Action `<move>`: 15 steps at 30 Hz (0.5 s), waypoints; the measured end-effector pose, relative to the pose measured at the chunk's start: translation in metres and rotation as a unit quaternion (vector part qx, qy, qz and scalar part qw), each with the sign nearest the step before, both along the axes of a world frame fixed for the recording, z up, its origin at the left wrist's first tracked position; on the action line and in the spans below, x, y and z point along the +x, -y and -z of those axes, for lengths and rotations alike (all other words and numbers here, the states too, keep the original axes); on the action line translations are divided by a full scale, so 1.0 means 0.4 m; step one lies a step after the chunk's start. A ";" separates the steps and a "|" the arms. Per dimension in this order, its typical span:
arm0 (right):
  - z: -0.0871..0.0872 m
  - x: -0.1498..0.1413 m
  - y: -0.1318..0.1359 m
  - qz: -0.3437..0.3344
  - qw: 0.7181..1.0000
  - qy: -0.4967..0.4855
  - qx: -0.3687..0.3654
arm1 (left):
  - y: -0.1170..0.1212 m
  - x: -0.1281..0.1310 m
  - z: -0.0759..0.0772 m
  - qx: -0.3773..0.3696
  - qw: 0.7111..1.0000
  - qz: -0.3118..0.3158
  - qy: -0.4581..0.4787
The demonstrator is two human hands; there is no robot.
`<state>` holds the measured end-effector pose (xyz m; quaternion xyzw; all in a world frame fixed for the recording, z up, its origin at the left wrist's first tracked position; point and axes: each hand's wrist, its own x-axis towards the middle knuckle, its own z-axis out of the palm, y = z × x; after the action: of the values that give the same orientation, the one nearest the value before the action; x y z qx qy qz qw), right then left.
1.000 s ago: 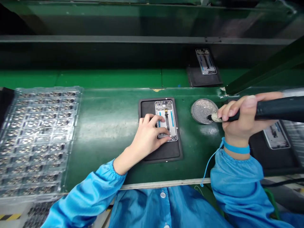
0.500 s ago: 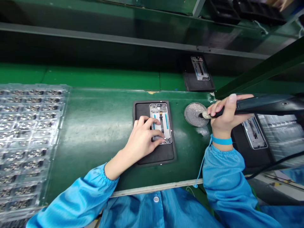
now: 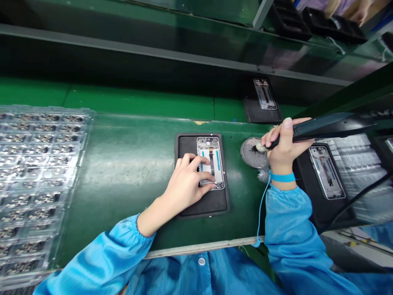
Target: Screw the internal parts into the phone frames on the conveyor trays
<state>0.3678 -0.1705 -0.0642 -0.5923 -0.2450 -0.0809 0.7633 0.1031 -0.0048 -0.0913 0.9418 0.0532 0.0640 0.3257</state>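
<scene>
An open phone frame (image 3: pixel 214 157) with blue strips and a black ribbon cable lies on a black mat (image 3: pixel 215 203) in the middle of the green bench. My left hand (image 3: pixel 187 184) rests on the phone's left side, fingers pressed on it and thumb at its lower edge. My right hand (image 3: pixel 284 143) is closed round a black electric screwdriver (image 3: pixel 325 127), whose tip sits on a round metal screw dish (image 3: pixel 251 157) just right of the mat. A blue wrist strap (image 3: pixel 281 177) with a cord is on my right wrist.
A clear blister tray (image 3: pixel 39 172) with several small parts fills the left. Another phone frame on a black mat (image 3: pixel 325 172) lies at the right, beside a clear tray (image 3: pixel 362 159). A third phone on a mat (image 3: pixel 264 95) sits on the green conveyor behind. Another person's hands show at top right.
The view has shifted a little; my right hand with the screwdriver drew slightly nearer the dish and its tip stays on it. My left hand keeps its place on the phone.
</scene>
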 end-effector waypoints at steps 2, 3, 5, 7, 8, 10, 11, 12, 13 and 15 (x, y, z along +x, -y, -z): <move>0.001 -0.003 0.000 0.002 1.000 -0.001 0.002 | 0.000 0.001 0.000 0.000 1.000 0.000 0.000; 0.002 -0.004 0.000 0.002 1.000 -0.002 0.002 | 0.000 0.001 -0.001 -0.001 1.000 0.001 0.000; 0.002 -0.005 -0.002 0.001 1.000 -0.006 -0.001 | 0.001 0.002 -0.002 0.000 1.000 0.001 -0.001; 0.001 -0.006 -0.003 -0.002 1.000 -0.010 -0.004 | 0.001 0.002 -0.004 0.000 1.000 -0.001 -0.002; 0.001 -0.006 -0.004 -0.003 1.000 -0.010 -0.004 | 0.001 0.002 -0.005 -0.001 1.000 -0.001 -0.002; 0.002 -0.006 -0.004 -0.006 1.000 -0.006 0.000 | 0.002 0.001 -0.006 -0.003 1.000 -0.001 -0.004; 0.003 -0.006 -0.003 -0.007 1.000 -0.004 0.001 | 0.002 0.001 -0.006 -0.005 1.000 -0.001 -0.005; 0.004 -0.006 -0.003 -0.008 1.000 -0.001 0.002 | 0.003 0.001 -0.006 -0.006 1.000 -0.002 -0.006; 0.005 -0.006 -0.004 -0.008 1.000 0.000 -0.002 | 0.003 0.001 -0.005 -0.006 1.000 -0.002 -0.008; 0.007 -0.006 -0.005 -0.011 1.000 0.006 -0.014 | 0.003 0.002 -0.005 -0.006 1.000 -0.002 -0.010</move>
<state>0.3652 -0.1685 -0.0672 -0.5995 -0.2572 -0.0734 0.7544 0.1038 -0.0061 -0.0893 0.9405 0.0591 0.0546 0.3302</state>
